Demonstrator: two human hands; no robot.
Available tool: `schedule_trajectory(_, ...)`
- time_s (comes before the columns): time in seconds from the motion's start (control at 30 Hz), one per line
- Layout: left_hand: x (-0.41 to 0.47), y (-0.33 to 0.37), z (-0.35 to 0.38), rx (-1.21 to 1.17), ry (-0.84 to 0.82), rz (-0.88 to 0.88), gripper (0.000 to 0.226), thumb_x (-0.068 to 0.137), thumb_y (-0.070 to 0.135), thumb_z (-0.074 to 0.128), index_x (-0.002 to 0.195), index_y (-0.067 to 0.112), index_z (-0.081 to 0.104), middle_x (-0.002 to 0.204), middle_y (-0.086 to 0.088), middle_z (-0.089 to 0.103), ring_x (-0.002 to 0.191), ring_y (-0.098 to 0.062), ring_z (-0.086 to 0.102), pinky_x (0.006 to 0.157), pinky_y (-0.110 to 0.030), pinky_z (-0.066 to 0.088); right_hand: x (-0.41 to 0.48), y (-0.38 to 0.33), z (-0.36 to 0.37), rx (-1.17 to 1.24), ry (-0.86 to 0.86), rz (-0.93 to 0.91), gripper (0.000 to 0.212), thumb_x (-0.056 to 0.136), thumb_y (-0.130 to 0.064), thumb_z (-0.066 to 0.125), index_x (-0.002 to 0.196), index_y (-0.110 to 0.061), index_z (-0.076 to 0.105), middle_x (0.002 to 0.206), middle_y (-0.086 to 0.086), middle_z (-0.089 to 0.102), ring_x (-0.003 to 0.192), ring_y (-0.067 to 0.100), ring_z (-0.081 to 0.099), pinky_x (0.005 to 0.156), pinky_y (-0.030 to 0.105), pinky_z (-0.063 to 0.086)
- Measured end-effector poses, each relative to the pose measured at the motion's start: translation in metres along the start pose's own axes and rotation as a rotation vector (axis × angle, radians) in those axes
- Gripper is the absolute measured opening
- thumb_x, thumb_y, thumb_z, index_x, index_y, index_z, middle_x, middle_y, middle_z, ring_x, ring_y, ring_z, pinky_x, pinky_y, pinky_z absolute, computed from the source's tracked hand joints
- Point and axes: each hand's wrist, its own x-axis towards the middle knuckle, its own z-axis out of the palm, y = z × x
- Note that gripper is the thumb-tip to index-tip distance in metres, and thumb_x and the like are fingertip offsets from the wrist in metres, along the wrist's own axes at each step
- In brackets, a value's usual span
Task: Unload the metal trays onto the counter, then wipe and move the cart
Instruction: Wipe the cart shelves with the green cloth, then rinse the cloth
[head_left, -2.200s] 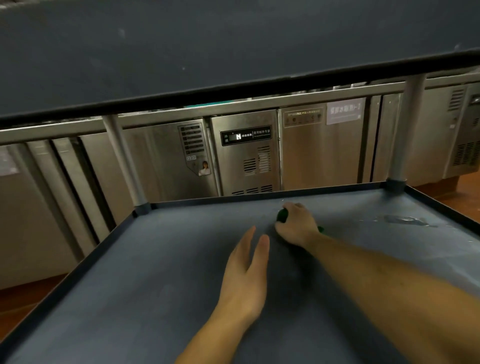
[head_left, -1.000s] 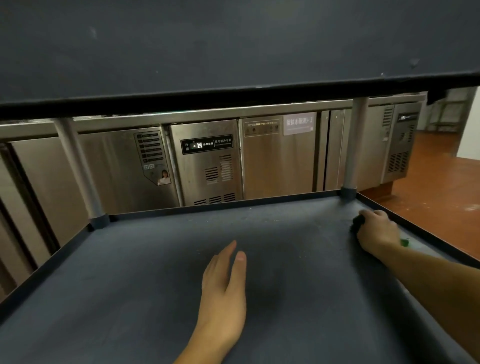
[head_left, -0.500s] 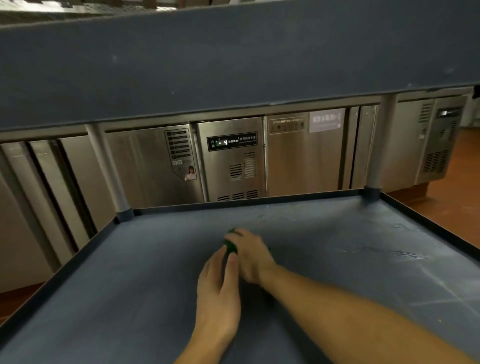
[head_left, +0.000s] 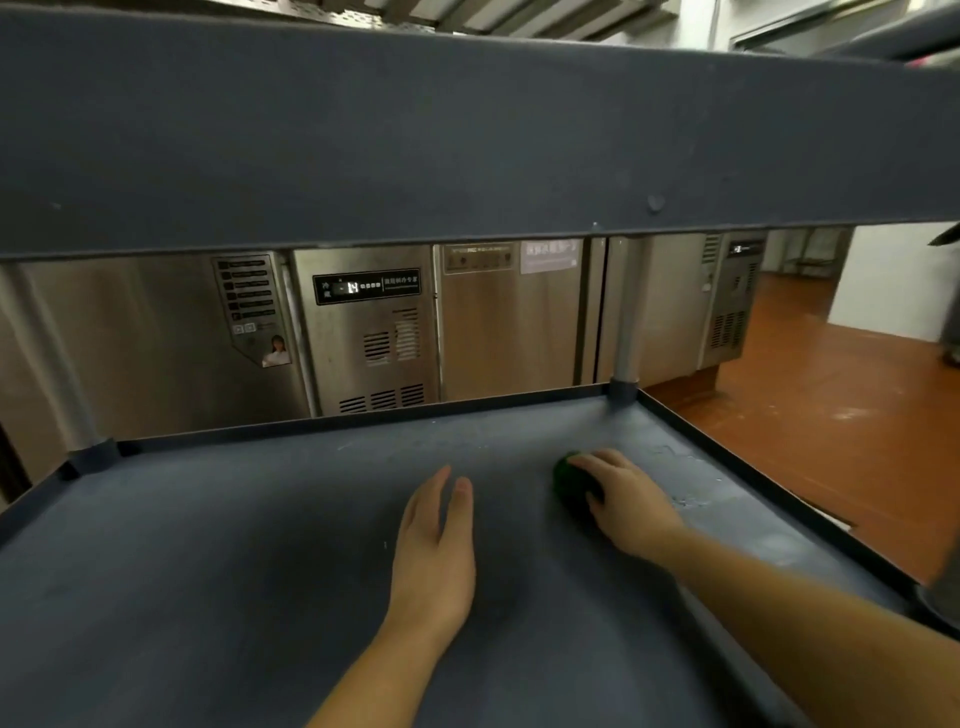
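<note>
I look into the dark grey cart's lower shelf (head_left: 208, 545), under its upper shelf (head_left: 467, 135). My right hand (head_left: 628, 504) grips a dark green scrubbing pad (head_left: 569, 480) and presses it on the shelf right of centre. My left hand (head_left: 436, 545) lies flat on the shelf near the middle, fingers straight and together. Wet streaks (head_left: 685, 499) show on the shelf beside the pad. No metal trays are in view.
Grey cart posts stand at the back left (head_left: 78, 395) and back right (head_left: 626, 322). Stainless under-counter fridges (head_left: 374, 332) line the wall close behind the cart. Orange floor (head_left: 831, 415) opens to the right, with a white wall (head_left: 893, 280) beyond it.
My right hand has slid the green pad from beside my left hand out to the right. My left hand has stayed flat in place. The view has turned to the right.
</note>
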Motion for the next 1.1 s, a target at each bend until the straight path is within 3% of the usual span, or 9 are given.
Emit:
schedule_trajectory(0.13, -0.002, 0.003, 0.010, -0.034, -0.047, 0.003, 0.050, 0.098, 0.049, 0.034, 0.146, 0.034, 0.034, 0.152, 0.013, 0.032, 0.141, -0.006, 0.026, 0.104, -0.019, 0.017, -0.014, 0.033, -0.025, -0.006, 0.044, 0.209, 0.050, 0.091, -0.009, 0.055, 0.139, -0.022, 0.045, 0.140, 0.006, 0.043, 0.127, 0.027, 0.044, 0.107, 0.039, 0.037)
schedule_trajectory(0.33, -0.005, 0.004, -0.004, -0.056, -0.053, 0.005, 0.051, 0.097, 0.052, 0.033, 0.146, 0.037, 0.032, 0.153, 0.016, 0.029, 0.142, -0.006, 0.024, 0.105, -0.021, 0.017, -0.011, -0.001, -0.012, 0.074, 0.081, 0.277, 0.045, 0.089, -0.006, 0.059, 0.132, -0.016, 0.051, 0.140, 0.008, 0.043, 0.127, 0.028, 0.044, 0.108, 0.039, 0.036)
schedule_trajectory(0.53, -0.007, 0.000, -0.036, -0.031, 0.033, -0.007, 0.055, 0.097, 0.052, 0.034, 0.149, 0.034, 0.028, 0.155, 0.013, 0.026, 0.144, -0.008, 0.021, 0.108, -0.022, 0.015, 0.009, -0.077, 0.021, 0.109, -0.002, 0.182, 0.042, 0.090, -0.005, 0.054, 0.131, -0.016, 0.052, 0.143, 0.008, 0.039, 0.122, 0.030, 0.049, 0.106, 0.038, 0.039)
schedule_trajectory(0.67, -0.006, -0.007, -0.054, -0.003, 0.135, -0.009, 0.058, 0.096, 0.053, 0.035, 0.150, 0.031, 0.027, 0.156, 0.010, 0.026, 0.143, -0.010, 0.023, 0.105, -0.021, 0.016, 0.010, -0.149, 0.060, 0.181, -0.054, -0.047, 0.043, 0.087, -0.002, 0.055, 0.126, -0.019, 0.055, 0.136, 0.003, 0.045, 0.119, 0.026, 0.051, 0.105, 0.034, 0.042)
schedule_trajectory(0.77, -0.004, -0.012, -0.059, 0.009, 0.170, -0.021, 0.057, 0.097, 0.052, 0.035, 0.149, 0.032, 0.029, 0.155, 0.007, 0.029, 0.142, -0.013, 0.026, 0.105, -0.023, 0.018, 0.009, -0.182, 0.078, 0.142, -0.179, -0.263, 0.041, 0.089, -0.009, 0.055, 0.129, -0.018, 0.052, 0.130, 0.006, 0.049, 0.115, 0.027, 0.052, 0.099, 0.040, 0.045)
schedule_trajectory(0.93, -0.004, -0.004, -0.045, -0.004, 0.131, -0.036, 0.056, 0.098, 0.049, 0.036, 0.150, 0.030, 0.027, 0.156, 0.007, 0.027, 0.142, -0.012, 0.026, 0.100, -0.020, 0.018, 0.023, -0.154, 0.059, 0.137, -0.312, -0.369, 0.044, 0.088, -0.007, 0.055, 0.126, -0.030, 0.055, 0.129, 0.000, 0.052, 0.116, 0.022, 0.052, 0.101, 0.038, 0.044)
schedule_trajectory(1.1, -0.002, 0.003, -0.029, 0.004, 0.050, -0.005, 0.058, 0.096, 0.053, 0.035, 0.150, 0.033, 0.027, 0.156, 0.012, 0.026, 0.143, -0.009, 0.023, 0.104, -0.020, 0.016, 0.029, -0.056, 0.004, 0.062, -0.225, -0.134, 0.049, 0.091, -0.005, 0.054, 0.134, -0.027, 0.050, 0.138, 0.003, 0.048, 0.126, 0.023, 0.046, 0.109, 0.036, 0.036)
